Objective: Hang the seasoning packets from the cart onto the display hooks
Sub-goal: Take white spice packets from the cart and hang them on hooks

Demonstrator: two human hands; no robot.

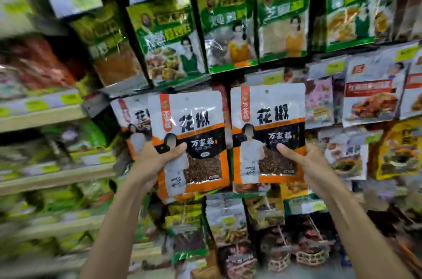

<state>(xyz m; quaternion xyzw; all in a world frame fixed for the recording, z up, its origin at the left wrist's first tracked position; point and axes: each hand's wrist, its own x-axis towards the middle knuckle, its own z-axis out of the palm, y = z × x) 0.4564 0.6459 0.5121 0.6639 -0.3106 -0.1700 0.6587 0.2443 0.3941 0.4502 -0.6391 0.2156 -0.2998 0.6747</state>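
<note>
Grips the left packet (189,141) in the left hand (157,160), thumb across the front low down, fingers out of sight behind. Pinches the right packet (268,132) likewise in the right hand (307,161), thumb on the front near the lower right edge.

Holds both upright, long axis vertical, printed faces toward the camera, side by side and close, just right of the hung packet (131,118) of the same kind. Covers part of that hung packet with the left one, which puts the left hand nearer to it; keeps the right one further right and apart from it.

Shows a punched hole (266,91) at the top middle of the right packet; cannot make one out on the left. Probably calls next for bringing a hole level with the hung packet's top, then pushing forward, away from the hands, onto a prong.

Finds no hook anywhere: likely hidden behind stock and the price tags (272,77) up and right of the hung packet. Hard to say whether the left hand carries one packet or several, given layered edges at the bottom. Blurs heavily left of the hung packet; reads only green packets (228,27) above it. Leaves the cart out of view.
</note>
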